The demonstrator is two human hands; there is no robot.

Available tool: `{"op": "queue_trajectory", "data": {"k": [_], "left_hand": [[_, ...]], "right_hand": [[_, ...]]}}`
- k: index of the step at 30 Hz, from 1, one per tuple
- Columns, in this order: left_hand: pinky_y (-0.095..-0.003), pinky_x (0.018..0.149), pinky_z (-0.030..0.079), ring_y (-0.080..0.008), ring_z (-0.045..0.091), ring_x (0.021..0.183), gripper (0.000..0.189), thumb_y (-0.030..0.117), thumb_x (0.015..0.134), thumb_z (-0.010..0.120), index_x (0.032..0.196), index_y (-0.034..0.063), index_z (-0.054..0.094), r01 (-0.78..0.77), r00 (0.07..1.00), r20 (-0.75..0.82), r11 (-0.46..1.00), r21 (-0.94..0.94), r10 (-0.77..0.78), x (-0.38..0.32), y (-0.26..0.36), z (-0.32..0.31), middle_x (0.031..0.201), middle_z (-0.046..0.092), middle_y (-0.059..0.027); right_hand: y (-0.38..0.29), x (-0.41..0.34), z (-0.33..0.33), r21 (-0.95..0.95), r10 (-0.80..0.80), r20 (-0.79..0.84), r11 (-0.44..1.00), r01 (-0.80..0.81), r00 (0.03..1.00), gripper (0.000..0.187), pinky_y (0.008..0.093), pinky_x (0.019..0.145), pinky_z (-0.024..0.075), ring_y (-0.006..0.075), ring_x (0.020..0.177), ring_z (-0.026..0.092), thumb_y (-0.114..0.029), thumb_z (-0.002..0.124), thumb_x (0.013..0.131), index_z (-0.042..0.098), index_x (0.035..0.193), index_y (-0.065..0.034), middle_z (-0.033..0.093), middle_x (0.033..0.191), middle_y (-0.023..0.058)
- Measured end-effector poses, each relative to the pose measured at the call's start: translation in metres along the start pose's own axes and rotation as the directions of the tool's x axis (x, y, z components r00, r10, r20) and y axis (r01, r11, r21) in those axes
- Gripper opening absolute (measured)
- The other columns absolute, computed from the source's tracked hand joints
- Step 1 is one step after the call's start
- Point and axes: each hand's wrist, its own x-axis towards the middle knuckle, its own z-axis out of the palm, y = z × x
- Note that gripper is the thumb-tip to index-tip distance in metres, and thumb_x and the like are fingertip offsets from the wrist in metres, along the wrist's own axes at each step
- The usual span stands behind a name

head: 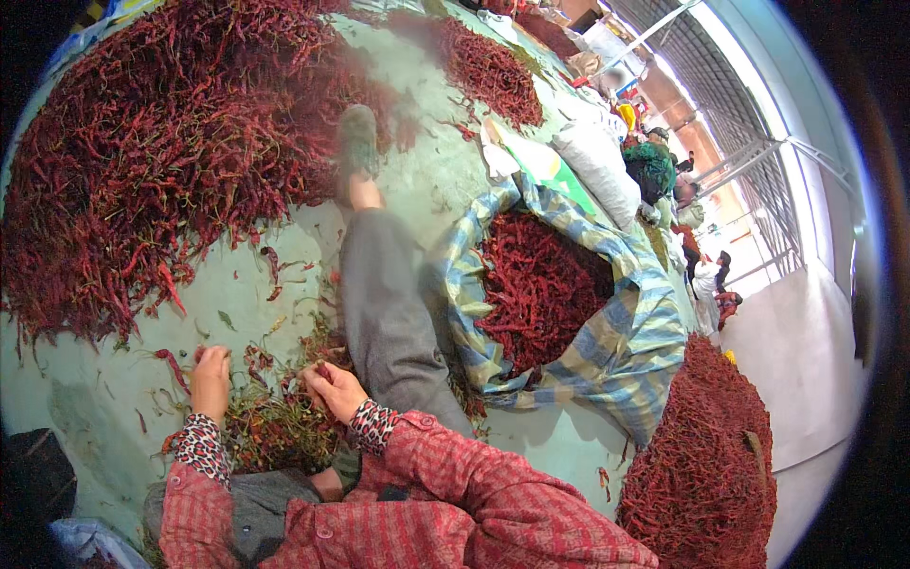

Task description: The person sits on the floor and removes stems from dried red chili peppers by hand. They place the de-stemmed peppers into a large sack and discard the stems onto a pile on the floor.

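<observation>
My left hand (pixel 211 378) is above the pale green floor, its fingers curled; whether anything is between them is hidden. Just left of it lies a dried red chili (pixel 173 370). My right hand (pixel 334 390) pinches a dark red chili (pixel 323 371) between thumb and fingers. Below and between both hands is a heap of chili stems and scraps (pixel 284 430), green, brown and red. A large pile of dried red chilies with stems (pixel 163 142) spreads out at the upper left. Right of my outstretched leg (pixel 387 306) stands an unfastened blue-and-white checked woven sack (pixel 604 355) holding red chilies (pixel 544 284).
Another tall chili pile (pixel 704 462) rises at the lower right, and a smaller one (pixel 490 75) lies at the top. A filled white sack (pixel 597 167) rests behind the checked sack. Several people, one in a green top (pixel 648 167), are farther off at the right.
</observation>
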Motion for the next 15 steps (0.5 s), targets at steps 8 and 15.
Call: {"op": "queue_trajectory", "data": {"k": [8, 15], "left_hand": [[-0.0292, 0.069, 0.042, -0.0229, 0.052, 0.077, 0.015, 0.012, 0.075, 0.050, 0.085, 0.0022, 0.057, 0.007, 1.000, 0.027, 0.870, -0.492, 0.007, -0.018, 0.097, -0.047, 0.082, 0.053, -0.0103], [-0.0290, 0.059, 0.041, -0.0204, 0.050, 0.065, 0.015, 0.015, 0.077, 0.054, 0.075, 0.0005, 0.053, -0.077, 0.992, -0.127, 0.846, -0.528, 0.010, -0.042, 0.087, -0.037, 0.070, 0.049, -0.0085]], "right_hand": [[-0.033, -0.015, 0.040, -0.448, -0.297, 0.169, 0.826, 0.342, 0.940, 0.024, 0.0308, 0.067, 0.0431, 0.0229, 0.076, 0.053, -0.018, 0.043, 0.084, 0.050, 0.101, -0.0023, 0.056, 0.088, 0.0138], [-0.034, -0.027, 0.053, -0.336, -0.154, 0.195, 0.918, 0.213, 0.969, 0.018, 0.0208, 0.051, 0.0377, 0.0073, 0.055, 0.045, -0.016, 0.046, 0.085, 0.051, 0.088, 0.0011, 0.050, 0.062, 0.0015]]}}
